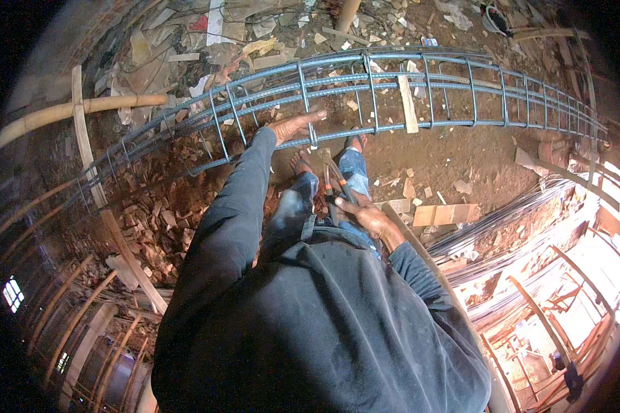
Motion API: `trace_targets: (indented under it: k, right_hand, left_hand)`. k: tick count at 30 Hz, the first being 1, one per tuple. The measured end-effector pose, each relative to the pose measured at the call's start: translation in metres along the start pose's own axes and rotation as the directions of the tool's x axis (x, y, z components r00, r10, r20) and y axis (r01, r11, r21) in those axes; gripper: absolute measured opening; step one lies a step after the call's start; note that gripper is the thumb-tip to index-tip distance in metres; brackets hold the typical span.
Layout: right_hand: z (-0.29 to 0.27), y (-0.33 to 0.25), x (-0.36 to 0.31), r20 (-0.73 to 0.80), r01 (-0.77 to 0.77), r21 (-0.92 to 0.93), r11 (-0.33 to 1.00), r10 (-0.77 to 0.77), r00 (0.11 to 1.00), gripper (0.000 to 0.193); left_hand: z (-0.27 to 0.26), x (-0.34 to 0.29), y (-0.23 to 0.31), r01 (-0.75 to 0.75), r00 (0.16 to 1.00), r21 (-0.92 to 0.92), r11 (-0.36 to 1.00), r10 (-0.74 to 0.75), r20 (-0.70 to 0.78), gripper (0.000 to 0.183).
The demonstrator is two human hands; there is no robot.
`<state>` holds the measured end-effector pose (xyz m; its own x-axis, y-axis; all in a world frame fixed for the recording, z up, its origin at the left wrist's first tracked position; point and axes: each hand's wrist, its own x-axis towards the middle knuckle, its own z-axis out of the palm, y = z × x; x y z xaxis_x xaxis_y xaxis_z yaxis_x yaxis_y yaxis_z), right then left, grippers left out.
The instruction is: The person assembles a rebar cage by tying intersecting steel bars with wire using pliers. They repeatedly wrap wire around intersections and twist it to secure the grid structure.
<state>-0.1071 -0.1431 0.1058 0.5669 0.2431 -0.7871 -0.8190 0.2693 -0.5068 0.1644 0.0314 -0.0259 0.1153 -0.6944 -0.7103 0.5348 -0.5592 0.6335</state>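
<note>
A long blue-grey rebar cage (455,81) of ribbed bars and square stirrups curves across the view in front of me. My left hand (297,126) reaches to its near side, fingers stretched out flat against a stirrup (304,86). Close to my lap, my right hand (369,216) is closed round the handles of a pair of pincers (335,180) with orange bands. Their jaws point away from me, just short of the near lower bar. Part of the handles is hidden by the right hand.
A wooden strip (407,103) lies across the cage. Bamboo poles (83,115) and a board (136,265) stand at the left. Broken tile and scraps (269,41) litter the dirt beyond. Right of me are a brown flat piece (446,215) and bundled long bars (510,210).
</note>
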Motion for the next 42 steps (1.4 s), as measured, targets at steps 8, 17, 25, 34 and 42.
trace_targets:
  k: [8, 17, 25, 34, 42]
  right_hand:
    - [-0.002, -0.013, -0.006, 0.168, -0.021, 0.301, 0.953, -0.031, 0.985, 0.052]
    - [-0.009, -0.008, 0.000, 0.264, -0.079, 0.365, 0.928, -0.022, 0.964, 0.061]
    - [-0.006, -0.013, -0.004, 0.222, -0.066, 0.277, 0.959, 0.003, 0.975, 0.064]
    - [-0.014, 0.005, 0.008, 0.339, -0.072, 0.439, 0.896, -0.091, 0.936, 0.066]
    - [-0.012, 0.012, 0.016, 0.384, -0.046, 0.474, 0.879, -0.160, 0.909, 0.074]
  left_hand:
    - [0.003, -0.005, 0.007, 0.032, 0.999, 0.070, 0.997, -0.030, -0.027, 0.118]
    - [0.022, -0.017, 0.019, 0.179, 0.783, 0.446, 0.877, 0.148, -0.605, 0.098]
    - [0.072, -0.031, 0.028, 0.226, 0.528, 0.462, 0.858, 0.291, -0.798, 0.074]
    - [0.048, -0.014, 0.008, 0.111, 0.661, 0.445, 0.889, 0.269, -0.701, 0.085]
    - [0.052, -0.022, 0.016, 0.103, 0.659, 0.502, 0.858, 0.319, -0.681, 0.085]
